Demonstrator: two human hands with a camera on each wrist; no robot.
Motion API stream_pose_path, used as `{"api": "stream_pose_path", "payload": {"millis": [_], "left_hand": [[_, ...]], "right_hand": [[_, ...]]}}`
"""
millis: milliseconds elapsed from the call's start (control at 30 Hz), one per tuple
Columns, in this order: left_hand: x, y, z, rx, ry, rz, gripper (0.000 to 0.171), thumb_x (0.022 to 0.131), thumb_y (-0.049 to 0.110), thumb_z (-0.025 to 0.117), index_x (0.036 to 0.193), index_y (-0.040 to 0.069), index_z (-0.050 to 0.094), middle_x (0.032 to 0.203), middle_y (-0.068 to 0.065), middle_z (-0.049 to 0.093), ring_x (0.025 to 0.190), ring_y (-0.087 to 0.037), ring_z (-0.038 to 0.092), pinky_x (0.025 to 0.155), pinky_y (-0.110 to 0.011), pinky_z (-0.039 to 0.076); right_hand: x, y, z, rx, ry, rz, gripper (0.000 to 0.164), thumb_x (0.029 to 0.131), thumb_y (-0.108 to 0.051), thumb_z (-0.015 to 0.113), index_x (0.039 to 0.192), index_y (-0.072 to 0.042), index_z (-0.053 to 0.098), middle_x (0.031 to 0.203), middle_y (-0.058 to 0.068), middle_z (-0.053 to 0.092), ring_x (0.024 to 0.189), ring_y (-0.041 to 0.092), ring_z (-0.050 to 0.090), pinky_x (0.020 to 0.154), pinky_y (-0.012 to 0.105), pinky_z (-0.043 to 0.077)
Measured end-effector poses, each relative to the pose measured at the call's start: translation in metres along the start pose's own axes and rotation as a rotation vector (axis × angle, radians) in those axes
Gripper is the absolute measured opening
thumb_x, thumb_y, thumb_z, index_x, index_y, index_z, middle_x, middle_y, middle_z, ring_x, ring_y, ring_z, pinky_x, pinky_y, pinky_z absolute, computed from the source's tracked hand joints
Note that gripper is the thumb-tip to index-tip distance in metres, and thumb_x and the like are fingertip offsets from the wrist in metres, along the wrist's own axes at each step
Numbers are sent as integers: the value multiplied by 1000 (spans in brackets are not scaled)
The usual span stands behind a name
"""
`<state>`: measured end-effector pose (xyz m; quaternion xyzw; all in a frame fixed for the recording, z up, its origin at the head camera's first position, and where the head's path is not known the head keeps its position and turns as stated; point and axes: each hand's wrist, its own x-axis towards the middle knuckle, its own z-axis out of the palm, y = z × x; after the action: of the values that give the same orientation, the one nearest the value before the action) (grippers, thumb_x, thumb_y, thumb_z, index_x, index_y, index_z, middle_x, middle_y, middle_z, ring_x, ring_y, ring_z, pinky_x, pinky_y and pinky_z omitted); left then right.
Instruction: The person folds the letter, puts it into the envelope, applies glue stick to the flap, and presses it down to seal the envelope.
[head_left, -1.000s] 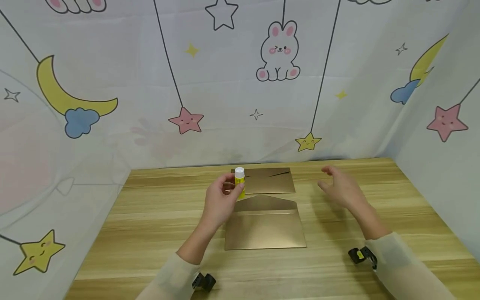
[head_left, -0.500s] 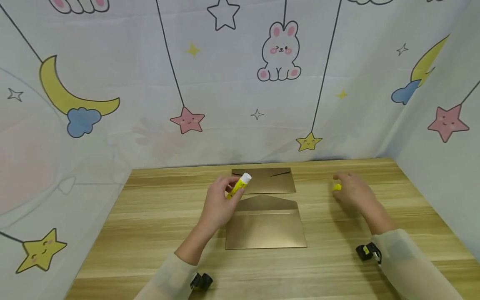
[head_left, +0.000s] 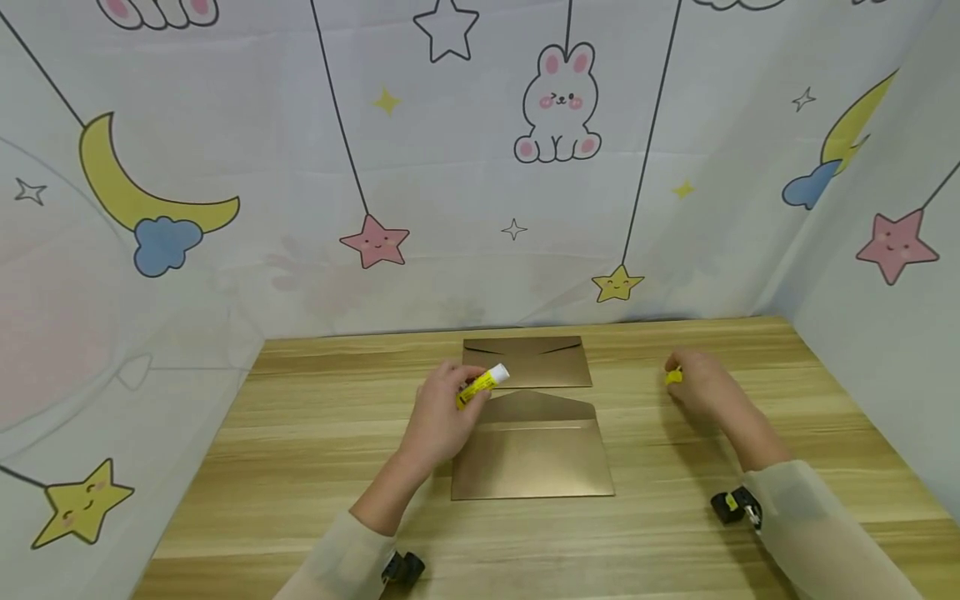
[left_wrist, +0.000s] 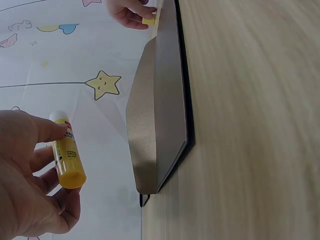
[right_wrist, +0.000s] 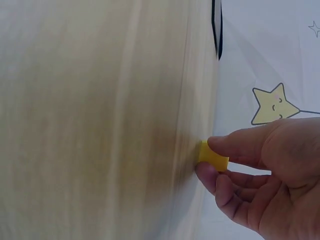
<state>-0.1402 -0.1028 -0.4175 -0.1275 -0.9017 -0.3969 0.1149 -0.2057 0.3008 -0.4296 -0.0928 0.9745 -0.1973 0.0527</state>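
My left hand (head_left: 441,417) grips a yellow glue stick (head_left: 480,387), its white end tilted up to the right, above the left side of an open-flapped bronze envelope (head_left: 532,462). In the left wrist view, thumb and fingers wrap the glue stick (left_wrist: 69,157), which is clear of the table. My right hand (head_left: 705,385) pinches a small yellow cap (head_left: 673,377) to the right of the envelopes. The right wrist view shows the cap (right_wrist: 214,157) between thumb and fingertips, down at the tabletop.
A second bronze envelope (head_left: 551,367), its flap folded over, lies behind the first near the back edge. The wooden table (head_left: 315,475) meets a hanging white cloth (head_left: 450,167) printed with stars, moons and a rabbit. A black camera sits on each wrist.
The glue stick has tipped from upright to leaning right. My right hand has moved slightly right and down, and the yellow cap now shows in its fingers. The envelopes have stayed put.
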Motion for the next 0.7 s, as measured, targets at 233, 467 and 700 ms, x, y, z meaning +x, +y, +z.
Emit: {"api": "stream_pose_path", "payload": {"millis": [233, 467, 700], "left_hand": [[-1, -1, 1, 29, -1, 7, 27, 96, 14, 81, 122, 8, 77, 111, -3, 66, 101, -24, 60, 89, -44, 48], [-1, 5, 3, 55, -9, 22, 28, 96, 14, 81, 123, 9, 77, 108, -1, 65, 100, -22, 58, 87, -42, 44], [1, 8, 4, 85, -19, 36, 28, 96, 14, 81, 123, 10, 77, 107, -1, 64, 100, -23, 57, 85, -41, 43]], "right_hand": [[-2, -18, -3, 84, 23, -29, 35, 101, -12, 71, 127, 10, 64, 121, 29, 67, 110, 46, 64, 90, 60, 54], [-9, -57, -7, 336, 40, -74, 39, 105, -20, 70, 135, 3, 62, 129, 21, 67, 112, 35, 67, 88, 47, 59], [-12, -108, 5, 649, 41, -176, 35, 102, -14, 74, 132, 1, 64, 121, 15, 69, 104, 28, 69, 85, 32, 57]]}}
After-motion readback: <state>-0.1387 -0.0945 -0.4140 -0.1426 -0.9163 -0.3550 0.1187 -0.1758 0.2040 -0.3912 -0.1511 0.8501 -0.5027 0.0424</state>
